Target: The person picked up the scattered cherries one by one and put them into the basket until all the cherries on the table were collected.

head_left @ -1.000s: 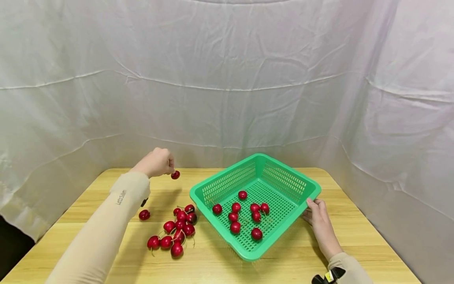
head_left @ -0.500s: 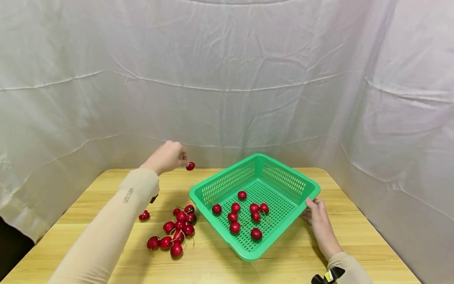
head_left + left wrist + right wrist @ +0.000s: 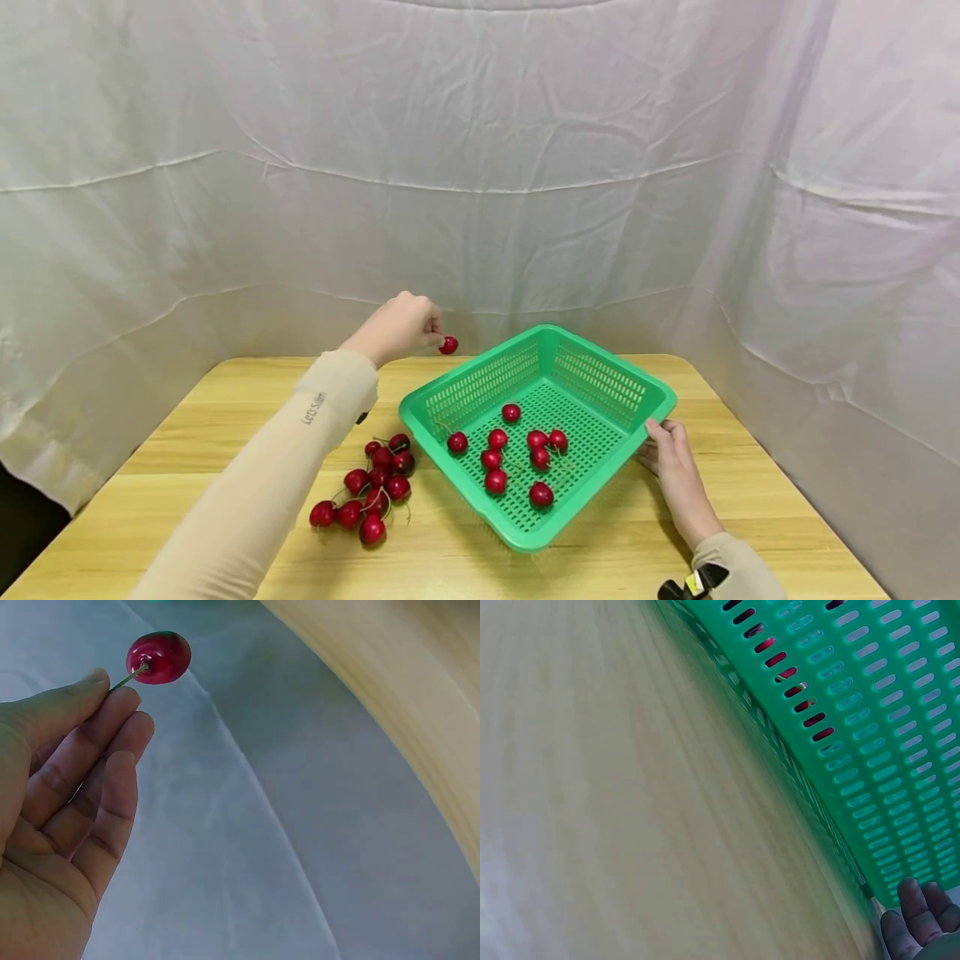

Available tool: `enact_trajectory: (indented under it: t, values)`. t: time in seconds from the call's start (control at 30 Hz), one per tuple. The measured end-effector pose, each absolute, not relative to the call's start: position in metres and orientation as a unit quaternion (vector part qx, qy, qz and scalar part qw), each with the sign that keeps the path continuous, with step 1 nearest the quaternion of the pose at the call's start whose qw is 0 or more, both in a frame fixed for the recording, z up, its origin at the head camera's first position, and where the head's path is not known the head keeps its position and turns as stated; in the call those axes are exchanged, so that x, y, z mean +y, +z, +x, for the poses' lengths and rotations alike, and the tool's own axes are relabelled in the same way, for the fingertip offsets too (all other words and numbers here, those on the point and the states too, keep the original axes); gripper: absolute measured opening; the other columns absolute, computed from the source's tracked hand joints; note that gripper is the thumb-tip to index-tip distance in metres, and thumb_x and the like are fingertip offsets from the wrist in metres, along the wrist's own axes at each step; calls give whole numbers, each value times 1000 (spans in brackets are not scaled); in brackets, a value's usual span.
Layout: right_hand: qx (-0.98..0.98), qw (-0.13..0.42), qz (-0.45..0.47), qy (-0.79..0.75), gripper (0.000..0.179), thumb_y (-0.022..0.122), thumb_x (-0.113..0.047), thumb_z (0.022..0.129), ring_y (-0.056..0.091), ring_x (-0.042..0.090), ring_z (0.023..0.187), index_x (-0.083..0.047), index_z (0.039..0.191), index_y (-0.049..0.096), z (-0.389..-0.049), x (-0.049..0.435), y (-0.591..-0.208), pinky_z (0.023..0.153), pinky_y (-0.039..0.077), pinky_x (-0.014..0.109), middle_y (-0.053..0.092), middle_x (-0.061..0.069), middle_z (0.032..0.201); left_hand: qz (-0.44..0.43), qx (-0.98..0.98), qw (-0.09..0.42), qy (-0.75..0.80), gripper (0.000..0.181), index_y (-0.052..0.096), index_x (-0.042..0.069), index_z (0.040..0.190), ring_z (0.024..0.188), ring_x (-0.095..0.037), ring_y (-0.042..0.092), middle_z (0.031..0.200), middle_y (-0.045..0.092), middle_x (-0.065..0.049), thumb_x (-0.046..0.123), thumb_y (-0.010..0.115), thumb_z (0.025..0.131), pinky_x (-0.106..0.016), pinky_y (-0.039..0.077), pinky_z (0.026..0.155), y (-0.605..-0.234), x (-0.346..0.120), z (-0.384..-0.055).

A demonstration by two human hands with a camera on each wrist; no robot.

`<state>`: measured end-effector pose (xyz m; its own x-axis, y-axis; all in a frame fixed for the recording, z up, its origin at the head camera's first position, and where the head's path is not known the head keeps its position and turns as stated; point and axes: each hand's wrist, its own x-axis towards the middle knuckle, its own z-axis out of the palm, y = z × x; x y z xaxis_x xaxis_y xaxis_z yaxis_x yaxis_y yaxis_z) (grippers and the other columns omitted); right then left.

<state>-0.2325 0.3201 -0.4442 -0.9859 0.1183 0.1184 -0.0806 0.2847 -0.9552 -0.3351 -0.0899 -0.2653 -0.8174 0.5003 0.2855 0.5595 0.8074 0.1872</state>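
Observation:
My left hand [image 3: 397, 330] pinches a red cherry [image 3: 448, 345] by its stem, high over the table just beyond the basket's back-left rim. In the left wrist view thumb and forefinger meet on the green stem [image 3: 126, 679], and the fruit [image 3: 160, 657] sticks out past the fingertips. My right hand [image 3: 678, 471] holds the right side of a green plastic basket [image 3: 600, 481], thumb at the rim and fingers beneath it. The right wrist view has those fingers [image 3: 919, 911] against the perforated outer wall [image 3: 881, 776]. Several cherries [image 3: 542, 495] lie scattered on the basket floor.
A pile of stemmed cherries [image 3: 372, 529] lies left of the basket on the wooden table [image 3: 630, 558]. The left sleeve [image 3: 247, 475] crosses the table's left side. White cloth [image 3: 480, 242] hangs behind and at both sides.
My left hand has moved right and slightly up with the cherry, towards the basket. A lone cherry at the left is now hidden behind the sleeve. The right hand and basket stay nearly still.

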Motion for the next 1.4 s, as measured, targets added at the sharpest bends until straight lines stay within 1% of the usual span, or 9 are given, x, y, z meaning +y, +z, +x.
enact_trajectory:
  t: [0.1,0.33,0.47,0.63,0.83,1.03,1.17,1.37,1.4]
  values:
    - [-797,82,-10,598,63,28,-54,116,60,-2,112,-3,152,27,-233,320,-444,98,50,14,45,17,147,-290,-941,112,-132,19,74,7,80,67,-13,50,72,63,1,12,80,97,-31,47,71,-265,-80,-335]
    - [-796,82,-8,599,63,28,-54,116,60,-3,112,-2,152,27,-232,319,-443,98,50,14,45,18,147,-299,-941,92,-128,19,73,13,80,69,-13,57,77,70,2,16,79,98,-29,49,70,-270,-57,-336]
    - [-796,79,-8,600,64,28,-54,116,59,-2,112,-2,153,26,-231,318,-443,98,50,14,45,17,146,-306,-941,83,-114,17,75,12,81,70,-14,57,76,68,5,15,80,97,-30,49,71,-273,-43,-336]
    - [-798,78,-10,597,65,28,-55,116,59,0,113,-3,154,25,-231,318,-442,99,49,14,45,17,146,-318,-940,80,-94,22,71,13,76,70,-12,50,69,57,7,14,80,96,-31,46,71,-277,-26,-338]
    - [-799,77,-13,596,66,28,-56,115,58,0,113,-3,155,25,-231,318,-442,99,49,14,44,16,146,-327,-940,69,-66,37,56,20,67,70,-12,43,65,44,8,12,77,97,-31,42,68,-283,-8,-339]
    - [-802,76,-12,592,67,28,-55,115,58,0,113,-3,156,24,-231,318,-444,99,49,13,44,16,147,-339,-938,51,-50,50,40,20,61,67,-13,29,64,25,6,6,72,97,-29,34,63,-289,6,-334]
    - [-803,75,-12,591,67,28,-56,115,57,0,114,-3,157,24,-232,318,-444,99,48,12,43,15,148,-348,-935,49,-43,52,39,21,61,66,-12,30,63,27,7,5,72,97,-28,35,62,-291,14,-332]
    - [-801,76,-10,594,66,28,-55,116,58,1,114,-3,156,24,-231,317,-444,100,49,14,43,15,147,-357,-933,42,-20,55,34,21,60,65,-13,26,63,23,5,5,73,96,-27,31,59,-298,24,-333]
    - [-801,76,-9,594,66,28,-55,116,58,1,114,-3,156,24,-231,317,-444,100,49,14,43,15,147,-357,-933,41,-16,55,36,21,60,65,-12,29,62,27,6,6,75,96,-27,32,59,-299,25,-334]
